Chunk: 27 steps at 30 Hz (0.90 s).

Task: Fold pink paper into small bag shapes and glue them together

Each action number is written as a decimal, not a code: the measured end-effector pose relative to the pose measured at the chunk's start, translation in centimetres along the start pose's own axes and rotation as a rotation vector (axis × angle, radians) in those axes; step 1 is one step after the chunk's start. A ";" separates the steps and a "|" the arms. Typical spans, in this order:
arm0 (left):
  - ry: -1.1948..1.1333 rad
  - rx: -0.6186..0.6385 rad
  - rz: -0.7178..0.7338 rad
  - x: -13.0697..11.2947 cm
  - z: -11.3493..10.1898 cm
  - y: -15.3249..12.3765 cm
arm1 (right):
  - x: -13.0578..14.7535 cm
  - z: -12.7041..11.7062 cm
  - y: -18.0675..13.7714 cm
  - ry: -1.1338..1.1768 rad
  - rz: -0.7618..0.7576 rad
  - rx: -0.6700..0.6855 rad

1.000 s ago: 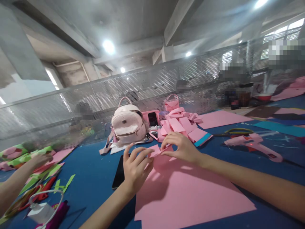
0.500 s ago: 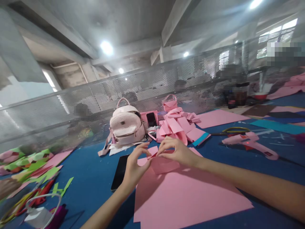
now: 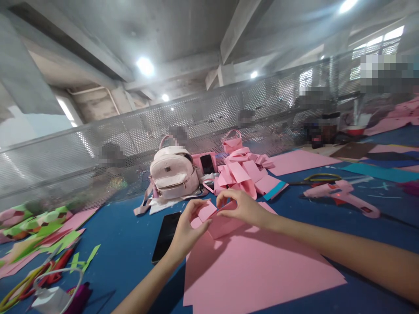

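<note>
A small folded pink paper piece (image 3: 225, 224) is held up over a stack of large pink sheets (image 3: 262, 270). My left hand (image 3: 188, 229) pinches its left end between thumb and fingers, with a light pink flap standing up there. From the right, my right hand (image 3: 244, 209) grips the upper edge, thumb and curled fingers closed on the paper. The fingertips hide part of the folds. A black phone (image 3: 165, 235) lies just left of my left hand.
Behind stand a pale pink backpack (image 3: 175, 172) and a heap of pink paper strips (image 3: 240, 172). To the right lies a pink glue gun (image 3: 343, 196) with scissors (image 3: 321, 178) behind it. Leftward are red and yellow scissors (image 3: 42, 274) and a white charger (image 3: 52, 298).
My fingers have shifted on the folded paper, and its left flap now shows more, standing between my hands. Another person's hand at the far left has left the view.
</note>
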State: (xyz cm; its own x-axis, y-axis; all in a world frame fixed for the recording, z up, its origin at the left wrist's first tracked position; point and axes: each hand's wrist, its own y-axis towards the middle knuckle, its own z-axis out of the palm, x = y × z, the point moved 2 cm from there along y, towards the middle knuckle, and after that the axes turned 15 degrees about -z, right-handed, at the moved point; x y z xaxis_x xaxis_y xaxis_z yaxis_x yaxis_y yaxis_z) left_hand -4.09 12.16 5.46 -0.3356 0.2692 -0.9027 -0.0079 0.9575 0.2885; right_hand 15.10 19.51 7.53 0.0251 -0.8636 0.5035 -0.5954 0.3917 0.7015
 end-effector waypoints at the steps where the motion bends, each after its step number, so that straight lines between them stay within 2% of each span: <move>1: 0.001 0.002 0.004 0.0 0.0 0.0 | -0.1 0.0 0.0 0.006 0.000 0.005; 7: 0.038 0.000 0.041 0.0 0.1 -0.1 | -0.2 0.3 0.0 0.053 -0.044 0.000; 13: 0.139 -0.035 0.111 -1.0 0.0 -0.7 | 1.0 0.1 -0.1 0.040 -0.099 0.015; 19: 0.352 -0.141 0.324 -2.1 -0.1 -1.5 | 2.3 0.5 -0.1 0.085 -0.097 0.056; 23: 0.320 -0.092 0.296 -1.9 -0.1 -1.3 | 2.1 0.5 0.1 0.200 -0.056 0.138; 27: 0.261 -0.081 0.240 -1.6 -0.3 -0.9 | 1.3 0.3 -0.1 0.292 0.059 0.215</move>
State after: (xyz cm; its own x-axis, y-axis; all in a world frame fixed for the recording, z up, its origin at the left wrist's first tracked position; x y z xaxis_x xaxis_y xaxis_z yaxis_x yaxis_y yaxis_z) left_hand -3.86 10.79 6.74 -0.5662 0.4398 -0.6971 0.0297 0.8561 0.5160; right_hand 14.92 18.22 7.95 0.1953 -0.7022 0.6847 -0.7571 0.3359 0.5603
